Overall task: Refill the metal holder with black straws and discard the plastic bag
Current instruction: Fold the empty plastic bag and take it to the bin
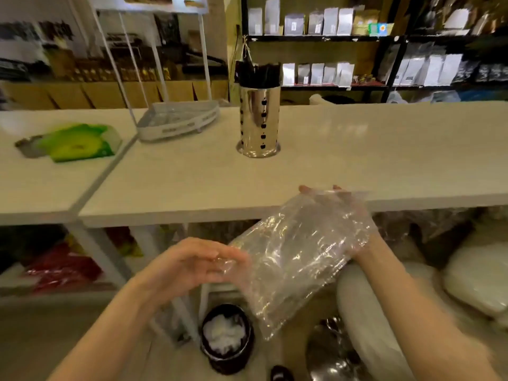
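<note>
One clear, crinkled, empty plastic bag point(299, 259) hangs below the white counter edge point(170, 215), held by two hands: left hand point(192, 266) pinching its near corner, right hand point(343, 215) spread behind its far end. Beyond the grip stands one perforated metal cylinder holder point(259, 121) of black straws point(257, 74), open counter around it. Directly beneath: one dark round bin point(226, 339).

Your counter point(357, 160) lies bare right of the metal holder point(259, 119) to its right edge and along its front edge. Left of the holder, the white wire rack point(178, 122) blocks the back edge.
</note>
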### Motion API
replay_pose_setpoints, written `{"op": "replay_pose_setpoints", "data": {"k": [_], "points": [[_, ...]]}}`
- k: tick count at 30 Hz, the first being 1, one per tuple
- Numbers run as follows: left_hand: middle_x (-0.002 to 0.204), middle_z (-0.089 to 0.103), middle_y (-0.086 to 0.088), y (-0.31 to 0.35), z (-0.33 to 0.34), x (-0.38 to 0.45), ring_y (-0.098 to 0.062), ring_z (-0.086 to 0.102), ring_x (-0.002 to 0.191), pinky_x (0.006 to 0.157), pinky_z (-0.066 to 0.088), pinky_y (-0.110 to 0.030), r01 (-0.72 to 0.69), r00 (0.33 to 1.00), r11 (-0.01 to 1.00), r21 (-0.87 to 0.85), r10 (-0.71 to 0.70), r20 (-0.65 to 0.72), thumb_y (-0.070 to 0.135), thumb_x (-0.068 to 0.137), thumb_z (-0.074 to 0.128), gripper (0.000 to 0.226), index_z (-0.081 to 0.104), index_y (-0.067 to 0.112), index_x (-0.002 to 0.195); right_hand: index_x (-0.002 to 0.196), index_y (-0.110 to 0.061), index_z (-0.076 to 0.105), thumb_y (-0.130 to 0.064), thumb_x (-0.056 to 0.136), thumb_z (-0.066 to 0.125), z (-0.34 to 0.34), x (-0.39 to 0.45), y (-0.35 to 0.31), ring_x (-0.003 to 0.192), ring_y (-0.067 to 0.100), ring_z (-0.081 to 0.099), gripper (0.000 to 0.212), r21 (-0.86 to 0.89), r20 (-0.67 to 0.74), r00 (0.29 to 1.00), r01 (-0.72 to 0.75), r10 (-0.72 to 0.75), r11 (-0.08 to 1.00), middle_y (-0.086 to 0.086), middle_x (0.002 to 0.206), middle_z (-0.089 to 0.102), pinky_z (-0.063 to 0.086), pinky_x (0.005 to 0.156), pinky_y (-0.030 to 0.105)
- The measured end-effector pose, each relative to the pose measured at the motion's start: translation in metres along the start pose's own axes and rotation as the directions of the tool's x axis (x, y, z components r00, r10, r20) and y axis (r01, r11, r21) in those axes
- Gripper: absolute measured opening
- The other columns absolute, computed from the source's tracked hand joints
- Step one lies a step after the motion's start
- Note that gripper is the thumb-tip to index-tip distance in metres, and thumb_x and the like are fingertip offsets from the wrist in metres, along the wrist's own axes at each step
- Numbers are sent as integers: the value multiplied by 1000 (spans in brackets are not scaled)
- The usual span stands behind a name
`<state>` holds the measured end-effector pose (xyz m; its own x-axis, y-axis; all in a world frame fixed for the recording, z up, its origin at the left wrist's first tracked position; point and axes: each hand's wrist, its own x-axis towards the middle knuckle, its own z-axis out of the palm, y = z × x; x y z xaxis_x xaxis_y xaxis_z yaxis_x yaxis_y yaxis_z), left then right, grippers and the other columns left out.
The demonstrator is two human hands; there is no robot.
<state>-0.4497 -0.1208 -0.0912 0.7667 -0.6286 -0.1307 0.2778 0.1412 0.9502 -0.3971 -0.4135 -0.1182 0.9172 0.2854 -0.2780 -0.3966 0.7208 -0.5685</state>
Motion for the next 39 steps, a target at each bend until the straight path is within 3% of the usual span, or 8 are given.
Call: {"op": "replay_pose_setpoints", "data": {"k": [2,5,12,18,24,28,36,39], "points": [[87,75,-11,-28,-9,-21,-17,70,77,61,56,-24,82,994,995,-51,-86,-74,34,48,82,64,66,-14,87,93,-8,74,-42,68,67,11,-18,30,80,23,71,43,85,133,990,-48,37,995,12,88,74,58,73,35],[89,74,-14,-80,-23,-44,-22,70,82,63,57,-26,135,979,979,-153,-156,-133,36,49,82,52,72,-3,82,79,-4,76,-55,82,43,-20,-24,92,72,27,72,60,107,-6,998,-58,59,993,16,81,74,59,63,37],[109,70,-4,-233,-59,-57,-13,67,91,86,52,-32,204,827,879,-431,-390,-405,17,73,53,25,74,10,85,128,-7,53,-70,63,60,-109,0,229,123,37,48,90,94,-211,905,-358,370,929,21,132,53,44,97,47],[119,63,3,-368,-85,-34,-8,54,112,88,44,-30,255,695,831,-494,-513,-504,13,86,46,29,63,13,109,127,-5,47,-11,79,65,-191,57,332,88,24,64,51,-378,-446,831,-512,333,771,12,103,64,52,79,39],[123,60,4,-493,-142,5,-13,52,116,91,42,-35,230,656,834,-501,-513,-553,20,69,57,38,63,11,105,128,-11,36,19,77,58,-284,134,415,63,21,58,63,-628,-552,834,-413,-3,660,14,83,57,53,54,23],[124,57,1,-571,-191,41,-18,48,119,96,38,-39,217,644,854,-473,-490,-587,20,71,57,32,63,14,102,112,-16,47,12,80,59,-346,189,468,57,1,60,44,-828,-430,886,-312,-172,467,3,76,59,46,53,10],[111,57,-2,-655,-241,83,-20,50,113,97,39,-39,234,556,802,-550,-574,-601,24,85,51,21,58,18,104,118,-11,55,-7,85,57,-429,242,534,103,21,55,34,-955,-273,945,-289,-181,-72,7,116,59,43,85,25],[134,43,-2,-648,-240,80,-21,37,128,105,31,-43,328,539,784,-527,-613,-577,38,83,53,43,46,24,123,121,-12,56,-19,85,58,-432,239,531,120,24,44,37,-934,-180,970,-221,-165,-282,6,125,55,37,103,33]]}}
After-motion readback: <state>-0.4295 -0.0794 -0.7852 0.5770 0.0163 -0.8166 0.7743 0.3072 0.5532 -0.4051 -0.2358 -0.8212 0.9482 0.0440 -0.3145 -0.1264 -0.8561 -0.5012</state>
